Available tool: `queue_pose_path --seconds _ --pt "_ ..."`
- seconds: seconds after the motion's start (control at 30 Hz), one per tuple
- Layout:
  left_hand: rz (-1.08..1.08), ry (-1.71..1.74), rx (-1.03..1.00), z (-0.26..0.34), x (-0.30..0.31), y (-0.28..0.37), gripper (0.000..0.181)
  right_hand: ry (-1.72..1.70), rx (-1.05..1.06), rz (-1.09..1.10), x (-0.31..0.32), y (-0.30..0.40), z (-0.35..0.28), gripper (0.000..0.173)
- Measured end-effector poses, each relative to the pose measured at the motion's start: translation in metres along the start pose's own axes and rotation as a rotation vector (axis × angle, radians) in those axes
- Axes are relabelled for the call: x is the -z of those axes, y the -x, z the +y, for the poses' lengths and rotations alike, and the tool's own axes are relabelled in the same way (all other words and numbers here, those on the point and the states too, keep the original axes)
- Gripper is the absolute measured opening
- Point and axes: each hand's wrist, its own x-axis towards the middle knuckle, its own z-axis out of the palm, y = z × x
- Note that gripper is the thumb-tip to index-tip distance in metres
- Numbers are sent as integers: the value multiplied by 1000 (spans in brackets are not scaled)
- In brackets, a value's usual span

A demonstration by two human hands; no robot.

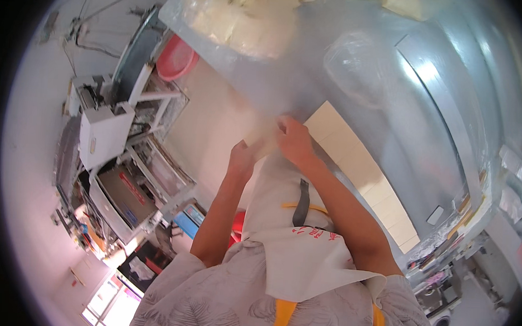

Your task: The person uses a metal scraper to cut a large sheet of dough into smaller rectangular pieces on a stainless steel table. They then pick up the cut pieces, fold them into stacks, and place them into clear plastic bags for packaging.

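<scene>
My left hand (242, 160) grips one end of a pale, flat piece (262, 143), blurred and much like dough sheet. At the other end my right hand (294, 140) has its fingers curled over it, close to the edge of a grey metal worktable (301, 78). Beside the right hand and forearm, a long strip of pale yellow dough-like squares (354, 157) lies along the table edge. Haze in the middle of the picture hides the fingertips and the far end of the piece.
Clear plastic covers pale dough-like lumps (246, 27) at the back of the table. A crumpled clear plastic sheet (355, 57) and a long metal bar (440, 115) lie on it. Left stand a red basin (178, 59), a white metal box (105, 135) and a cluttered rack (150, 157).
</scene>
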Motion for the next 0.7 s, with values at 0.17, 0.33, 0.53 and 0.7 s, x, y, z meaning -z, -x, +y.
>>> queue_pose_path --seconds 0.17,0.33,0.53,0.7 --pt "-298 -26 -102 93 -46 22 50 -749 -149 100 114 56 -11 33" --pt "-429 -609 -282 164 -177 -14 33 -675 -136 471 171 120 32 28" --pt "-554 -1054 -384 156 -279 -19 24 -704 -208 752 189 184 76 24" --pt "-634 -1302 -409 126 -342 -8 23 -838 -211 836 188 224 85 26"
